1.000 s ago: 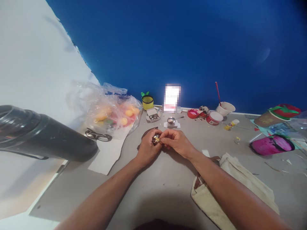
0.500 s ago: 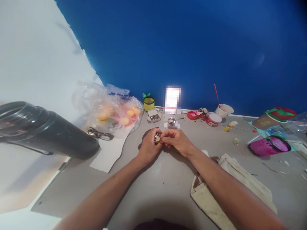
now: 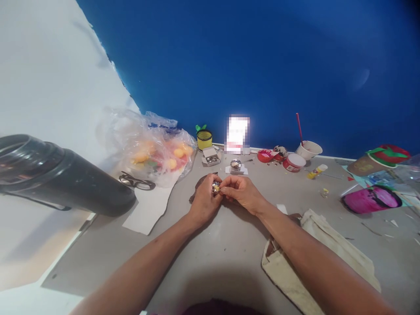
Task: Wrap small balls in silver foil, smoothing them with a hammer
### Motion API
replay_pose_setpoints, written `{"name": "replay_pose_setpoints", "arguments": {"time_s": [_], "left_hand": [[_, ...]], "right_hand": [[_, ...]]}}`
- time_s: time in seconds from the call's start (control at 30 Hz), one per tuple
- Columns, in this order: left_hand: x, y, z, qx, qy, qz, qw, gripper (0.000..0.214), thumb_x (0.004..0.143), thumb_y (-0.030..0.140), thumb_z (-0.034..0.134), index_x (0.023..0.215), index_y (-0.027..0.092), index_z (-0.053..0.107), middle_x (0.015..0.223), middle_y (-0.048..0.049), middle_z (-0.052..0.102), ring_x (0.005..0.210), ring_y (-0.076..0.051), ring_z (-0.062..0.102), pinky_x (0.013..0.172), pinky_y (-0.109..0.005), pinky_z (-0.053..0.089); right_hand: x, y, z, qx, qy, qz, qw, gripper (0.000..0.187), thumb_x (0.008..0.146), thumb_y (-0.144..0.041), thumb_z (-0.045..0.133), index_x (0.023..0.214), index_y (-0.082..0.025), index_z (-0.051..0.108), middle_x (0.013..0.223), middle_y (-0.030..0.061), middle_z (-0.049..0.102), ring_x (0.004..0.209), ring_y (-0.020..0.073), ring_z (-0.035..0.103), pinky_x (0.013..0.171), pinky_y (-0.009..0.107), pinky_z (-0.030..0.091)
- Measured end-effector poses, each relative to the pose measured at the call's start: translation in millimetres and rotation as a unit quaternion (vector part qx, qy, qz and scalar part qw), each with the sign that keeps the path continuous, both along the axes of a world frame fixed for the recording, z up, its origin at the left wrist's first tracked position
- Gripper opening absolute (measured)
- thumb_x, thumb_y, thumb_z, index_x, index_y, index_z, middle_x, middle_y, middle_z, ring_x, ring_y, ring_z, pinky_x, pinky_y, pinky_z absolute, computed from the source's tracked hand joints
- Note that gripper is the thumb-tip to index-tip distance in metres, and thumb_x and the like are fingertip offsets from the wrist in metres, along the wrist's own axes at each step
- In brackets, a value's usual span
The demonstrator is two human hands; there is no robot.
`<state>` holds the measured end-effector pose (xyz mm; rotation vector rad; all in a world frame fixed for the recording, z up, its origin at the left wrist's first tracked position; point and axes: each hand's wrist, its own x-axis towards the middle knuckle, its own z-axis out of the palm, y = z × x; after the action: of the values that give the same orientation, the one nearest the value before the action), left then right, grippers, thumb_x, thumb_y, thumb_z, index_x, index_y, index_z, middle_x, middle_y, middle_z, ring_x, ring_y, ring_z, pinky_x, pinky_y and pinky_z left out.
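My left hand (image 3: 204,200) and my right hand (image 3: 242,192) meet over the grey table (image 3: 213,258), fingers curled. Between them they pinch a small shiny ball (image 3: 215,188), silver with a yellow patch. My left hand cups it from the left, while my right fingertips press on it from the right. Just behind my hands a second shiny silver ball (image 3: 235,164) rests on a small white card. A small open white box (image 3: 210,156) with silvery pieces sits to its left.
A black cylinder (image 3: 59,177) juts in at left. Eyeglasses (image 3: 136,181), white paper and a clear plastic bag (image 3: 152,148) of coloured balls lie behind it. A yellow cup (image 3: 204,139), red tubs, a white cup with a brush (image 3: 307,148), a pink object and a cloth bag (image 3: 315,258) lie right.
Both hands stay closed on the small ball with only slight finger shifts. The camera view has drifted a little.
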<state>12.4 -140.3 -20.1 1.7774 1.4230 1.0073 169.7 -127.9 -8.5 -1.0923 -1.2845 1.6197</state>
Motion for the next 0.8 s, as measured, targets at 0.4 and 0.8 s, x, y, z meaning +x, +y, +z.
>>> {"name": "replay_pose_setpoints", "arguments": {"time_s": [0.4,0.8], "left_hand": [[3,0,0.0,-0.037,0.008,0.05,0.998,0.02,0.077,0.014,0.056,0.095,0.022,0.052,0.095,-0.0035,0.065,0.085,-0.021,0.06,0.076,-0.033,0.043],[3,1,-0.3,-0.041,-0.075,0.067,0.994,0.023,0.075,0.018,0.062,0.097,0.021,0.055,0.089,0.0,0.064,0.078,-0.018,0.059,0.072,-0.03,0.046]], "right_hand": [[-15,-8,-8.6,0.145,-0.124,-0.065,0.979,0.008,0.081,-0.028,0.06,0.08,-0.02,0.063,0.078,-0.0002,0.066,0.071,0.0151,0.058,0.067,0.028,0.047],[-5,-5,1.6,0.151,-0.162,-0.057,0.973,0.012,0.086,-0.033,0.056,0.087,-0.021,0.06,0.079,-0.0011,0.064,0.07,0.0157,0.058,0.063,0.028,0.044]]}}
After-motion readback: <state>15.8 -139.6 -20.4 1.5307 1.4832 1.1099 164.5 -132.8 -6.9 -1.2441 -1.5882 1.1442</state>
